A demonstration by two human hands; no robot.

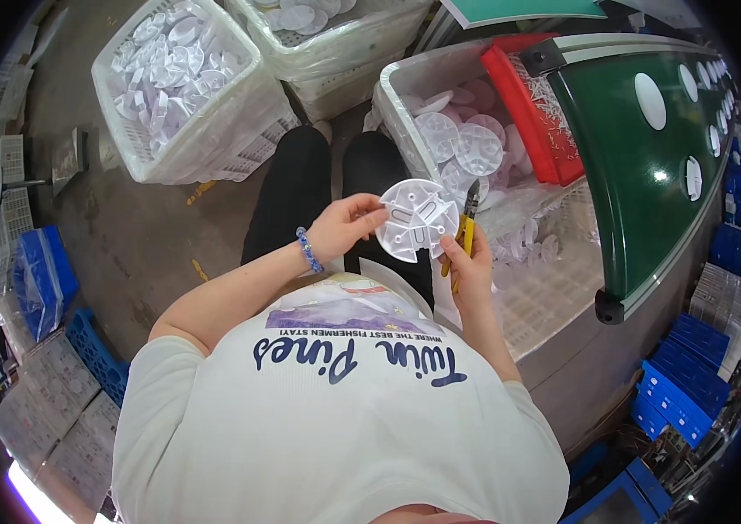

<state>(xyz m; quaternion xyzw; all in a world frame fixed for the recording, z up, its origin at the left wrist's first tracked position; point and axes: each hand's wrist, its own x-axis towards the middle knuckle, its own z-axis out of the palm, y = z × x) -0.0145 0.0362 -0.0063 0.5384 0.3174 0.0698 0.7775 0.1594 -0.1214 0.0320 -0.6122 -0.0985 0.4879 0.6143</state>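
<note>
A round white plastic disc (424, 234) with slots and notches in its rim is held up in front of my lap. My left hand (344, 230) pinches its left edge between thumb and fingers. On the other side, my right hand (468, 264) is closed around yellow-handled side cutters (467, 229), their dark jaws pointing up and away from me. The right thumb also rests against the disc's lower right edge. The cutters' jaws stand beside the disc, apart from its rim.
Right of my knees, a plastic-lined white crate (395, 105) holds similar discs. A red tray (510, 83) with thin white scraps lies across it. Further right runs a green conveyor belt (619, 157) carrying spaced discs. Another full crate (139, 166) stands at the far left, and another crate (335, 83) beyond my feet.
</note>
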